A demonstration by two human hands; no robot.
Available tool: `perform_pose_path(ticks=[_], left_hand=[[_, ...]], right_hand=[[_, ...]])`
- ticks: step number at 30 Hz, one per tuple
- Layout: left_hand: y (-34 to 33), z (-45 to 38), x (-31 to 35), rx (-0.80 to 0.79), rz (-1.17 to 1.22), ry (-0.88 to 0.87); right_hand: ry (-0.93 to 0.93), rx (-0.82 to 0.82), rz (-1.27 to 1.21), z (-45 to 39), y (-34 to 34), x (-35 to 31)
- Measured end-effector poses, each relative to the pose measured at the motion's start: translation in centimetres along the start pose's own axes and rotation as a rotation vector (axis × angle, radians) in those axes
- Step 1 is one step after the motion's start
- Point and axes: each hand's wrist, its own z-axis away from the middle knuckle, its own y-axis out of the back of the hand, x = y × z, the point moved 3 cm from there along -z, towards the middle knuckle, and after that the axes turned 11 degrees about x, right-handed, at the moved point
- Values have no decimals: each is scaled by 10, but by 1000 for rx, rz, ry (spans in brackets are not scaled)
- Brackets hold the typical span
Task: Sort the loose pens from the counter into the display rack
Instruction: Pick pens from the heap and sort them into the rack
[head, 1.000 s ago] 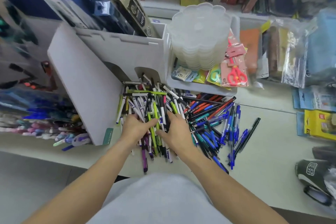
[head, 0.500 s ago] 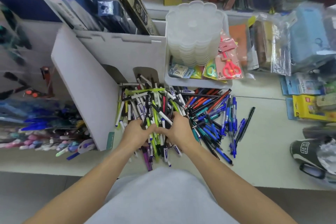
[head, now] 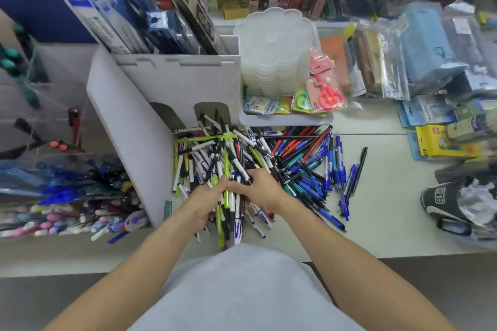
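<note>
1. Clearly, the head view shows most of the sorting undone: a big heap of loose plastic pens (head: 250,161), white, lime-green, blue, red and black, covers the pale counter (head: 376,223) just right of the grey cardboard display rack (head: 129,126).
2. Both hands meet at the heap's near edge. The left hand (head: 204,199) curls closed around a small bundle of white and green pens (head: 228,209); the right hand (head: 259,189) pinches that same bundle from the right side.
3. Only a few pens poke into the rack's arched slot (head: 212,115) at the far side, so nearly everything awaits sorting, by my judgement.
4. Blue pens (head: 333,169) lie scattered right, untouched.
</note>
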Motion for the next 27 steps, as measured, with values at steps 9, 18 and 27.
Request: perform_pose_path(ticks=[9, 18, 27], left_hand=[[7, -14, -25, -212, 219, 75], [-1, 16, -15, -272, 316, 88], [-23, 37, -7, -359, 229, 78]], right_hand=[[-10, 21, -145, 3, -2, 2], [90, 230, -225, 3, -13, 1], [8, 289, -433, 3, -5, 9]])
